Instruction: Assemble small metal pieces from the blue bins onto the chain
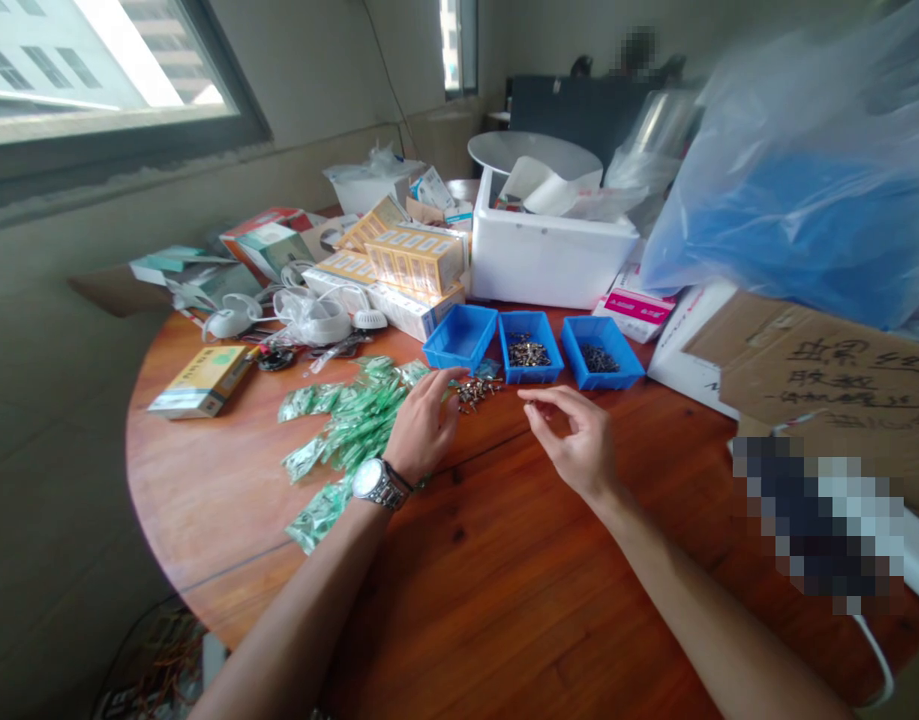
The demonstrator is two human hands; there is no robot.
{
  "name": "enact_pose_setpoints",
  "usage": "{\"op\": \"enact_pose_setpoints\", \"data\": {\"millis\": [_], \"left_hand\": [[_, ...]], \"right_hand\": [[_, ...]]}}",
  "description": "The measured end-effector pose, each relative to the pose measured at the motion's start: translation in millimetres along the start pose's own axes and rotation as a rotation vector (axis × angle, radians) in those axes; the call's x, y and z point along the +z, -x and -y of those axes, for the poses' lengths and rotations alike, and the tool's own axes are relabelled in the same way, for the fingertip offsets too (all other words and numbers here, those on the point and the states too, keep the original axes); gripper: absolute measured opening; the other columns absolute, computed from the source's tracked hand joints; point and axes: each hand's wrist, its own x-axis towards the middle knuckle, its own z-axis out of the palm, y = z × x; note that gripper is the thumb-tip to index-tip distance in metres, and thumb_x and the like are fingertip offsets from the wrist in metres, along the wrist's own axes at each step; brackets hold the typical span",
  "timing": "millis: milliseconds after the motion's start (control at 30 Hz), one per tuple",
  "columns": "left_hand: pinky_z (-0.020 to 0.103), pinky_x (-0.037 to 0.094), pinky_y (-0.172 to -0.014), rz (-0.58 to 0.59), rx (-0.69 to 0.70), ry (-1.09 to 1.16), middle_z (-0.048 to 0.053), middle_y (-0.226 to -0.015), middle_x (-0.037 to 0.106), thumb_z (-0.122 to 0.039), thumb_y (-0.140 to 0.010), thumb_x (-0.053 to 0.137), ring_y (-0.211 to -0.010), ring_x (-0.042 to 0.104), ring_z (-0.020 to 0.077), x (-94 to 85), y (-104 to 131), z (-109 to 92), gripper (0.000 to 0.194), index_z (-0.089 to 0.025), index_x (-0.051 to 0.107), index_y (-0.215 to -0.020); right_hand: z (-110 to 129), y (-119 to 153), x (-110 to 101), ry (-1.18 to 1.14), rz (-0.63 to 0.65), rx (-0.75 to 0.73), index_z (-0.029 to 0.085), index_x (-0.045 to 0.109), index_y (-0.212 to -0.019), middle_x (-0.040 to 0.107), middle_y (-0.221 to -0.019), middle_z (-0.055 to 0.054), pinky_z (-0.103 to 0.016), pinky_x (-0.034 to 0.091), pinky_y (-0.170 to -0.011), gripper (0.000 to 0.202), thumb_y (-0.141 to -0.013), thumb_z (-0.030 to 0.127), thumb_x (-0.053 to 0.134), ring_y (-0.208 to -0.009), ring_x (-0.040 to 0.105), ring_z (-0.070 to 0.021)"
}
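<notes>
My left hand point(423, 422), with a metal watch on the wrist, rests palm down on the round wooden table point(504, 560), its fingertips reaching a small heap of little metal parts point(475, 392). Under and beside it lie several small green plastic bags point(346, 430). My right hand point(575, 440) hovers just right of the heap, fingers curled with thumb and forefinger close together; whether it pinches a part I cannot tell. Behind the heap stand three blue bins: the left one point(460, 338) looks empty, the middle one point(530, 347) and the right one point(601, 352) hold small dark parts.
A white foam box point(545, 255) stands behind the bins. Yellow cartons point(414, 262) and white devices in plastic point(309, 318) crowd the back left. A flat yellow box point(204, 380) lies at the left. A cardboard sheet point(826, 385) and a blue plastic bag point(804, 200) fill the right.
</notes>
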Motion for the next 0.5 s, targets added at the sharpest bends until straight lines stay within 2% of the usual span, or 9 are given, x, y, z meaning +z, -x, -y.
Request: {"op": "enact_pose_setpoints", "data": {"millis": [100, 200, 333, 433, 500], "left_hand": [[0.046, 0.051, -0.111, -0.003, -0.009, -0.004, 0.009, -0.132, 0.072, -0.021, -0.105, 0.045, -0.123, 0.067, 0.0273, -0.5, -1, 1, 0.034, -0.021, 0.062, -0.135], [0.046, 0.051, -0.112, -0.011, -0.01, -0.01, 0.009, -0.131, 0.072, -0.021, -0.105, 0.045, -0.123, 0.067, 0.0277, -0.5, -1, 2, 0.034, -0.021, 0.062, -0.135], [0.045, 0.051, -0.112, -0.021, -0.002, -0.015, 0.008, -0.13, 0.072, -0.02, -0.104, 0.046, -0.123, 0.067, 0.0269, 0.9, -1, 4, 0.035, -0.022, 0.061, -0.136], [0.044, 0.051, -0.112, -0.027, -0.001, -0.014, 0.008, -0.132, 0.072, -0.02, -0.104, 0.046, -0.123, 0.066, 0.0267, 2.2, 0, 5, 0.035, -0.022, 0.06, -0.136], [0.045, 0.051, -0.113, -0.029, -0.003, -0.013, 0.008, -0.132, 0.072, -0.02, -0.104, 0.045, -0.124, 0.066, 0.0266, 2.4, -1, 6, 0.035, -0.022, 0.06, -0.136]], "right_hand": [[-4, -22, -4, 0.099, -0.046, -0.083, 0.025, 0.082, -0.112, 0.079, -0.1, -0.005, -0.036, 0.06, -0.078, 0.019, -0.101, 0.026, 0.065, -0.082, 0.07, -0.0207], [-18, -53, -5, 0.215, -0.079, -0.151, 0.024, 0.082, -0.112, 0.079, -0.101, -0.007, -0.038, 0.059, -0.084, 0.021, -0.101, 0.025, 0.064, -0.084, 0.07, -0.0224], [-47, -86, -1, 0.344, -0.018, -0.125, 0.022, 0.081, -0.113, 0.078, -0.101, -0.009, -0.043, 0.058, -0.092, 0.022, -0.097, 0.024, 0.065, -0.091, 0.071, -0.027], [-56, -89, 7, 0.412, 0.041, -0.115, 0.021, 0.079, -0.113, 0.078, -0.111, -0.012, -0.048, 0.054, -0.102, 0.023, -0.093, 0.021, 0.07, -0.106, 0.07, -0.0316], [-51, -81, 16, 0.385, 0.074, -0.125, 0.021, 0.079, -0.111, 0.078, -0.111, -0.012, -0.044, 0.054, -0.101, 0.02, -0.094, 0.02, 0.069, -0.106, 0.07, -0.03]]}}
